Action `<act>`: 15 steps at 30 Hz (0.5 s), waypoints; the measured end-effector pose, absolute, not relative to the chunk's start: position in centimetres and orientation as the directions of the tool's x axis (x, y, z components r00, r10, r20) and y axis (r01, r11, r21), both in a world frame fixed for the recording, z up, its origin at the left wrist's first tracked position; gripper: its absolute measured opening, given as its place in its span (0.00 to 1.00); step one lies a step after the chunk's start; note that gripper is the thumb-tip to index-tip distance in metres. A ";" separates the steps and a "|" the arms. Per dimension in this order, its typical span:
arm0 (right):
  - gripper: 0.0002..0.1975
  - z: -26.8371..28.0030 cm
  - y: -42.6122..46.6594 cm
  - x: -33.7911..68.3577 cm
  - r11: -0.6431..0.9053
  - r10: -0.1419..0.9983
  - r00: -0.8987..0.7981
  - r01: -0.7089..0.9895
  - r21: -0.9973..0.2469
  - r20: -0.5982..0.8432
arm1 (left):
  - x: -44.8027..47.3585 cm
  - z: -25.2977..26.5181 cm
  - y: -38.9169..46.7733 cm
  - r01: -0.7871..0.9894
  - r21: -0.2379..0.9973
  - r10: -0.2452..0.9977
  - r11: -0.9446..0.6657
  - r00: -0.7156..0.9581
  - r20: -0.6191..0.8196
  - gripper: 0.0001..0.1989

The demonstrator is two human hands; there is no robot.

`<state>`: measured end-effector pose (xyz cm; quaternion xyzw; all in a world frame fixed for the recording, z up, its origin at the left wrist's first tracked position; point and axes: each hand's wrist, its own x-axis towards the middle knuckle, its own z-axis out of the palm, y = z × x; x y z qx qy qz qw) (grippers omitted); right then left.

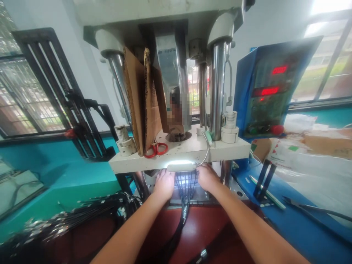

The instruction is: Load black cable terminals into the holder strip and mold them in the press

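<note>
White wall (93,80) above teal, windows (24,102) left and right, backs the pale press (167,62). Near it spreads a dark red bench (211,227); right, a blue control box (247,91) shows red digits (279,69) too blurred to read. Cables (183,211) run near to far, splayed ends pointing far under the press, between left hand (164,185) and right hand (206,178). Each grip is curled; how far open, or on what, I cannot tell. Above glows a lamp (181,167); farther left lie red scissors (156,149).

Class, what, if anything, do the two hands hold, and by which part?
It cannot be told: the left hand and right hand flank the fanned black cables below the lit lamp, and any grip is hidden.
</note>
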<state>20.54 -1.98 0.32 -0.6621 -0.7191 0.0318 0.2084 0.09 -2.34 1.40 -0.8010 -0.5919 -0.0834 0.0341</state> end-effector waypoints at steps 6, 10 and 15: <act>0.17 0.6 -2.5 19.7 0.117 0.969 -0.052 0.958 -0.262 0.242 | -0.3 1.4 -2.0 0.944 0.059 0.932 -0.324 0.308 0.189 0.23; 0.16 0.7 -2.6 19.6 0.109 0.970 -0.045 0.960 -0.259 0.239 | -0.2 1.6 -2.2 0.917 0.068 0.902 -0.392 0.369 0.223 0.22; 0.23 0.7 -2.8 19.3 0.132 0.962 -0.058 0.955 -0.266 0.268 | -0.1 1.7 -2.3 0.876 0.075 0.863 -0.476 0.449 0.234 0.22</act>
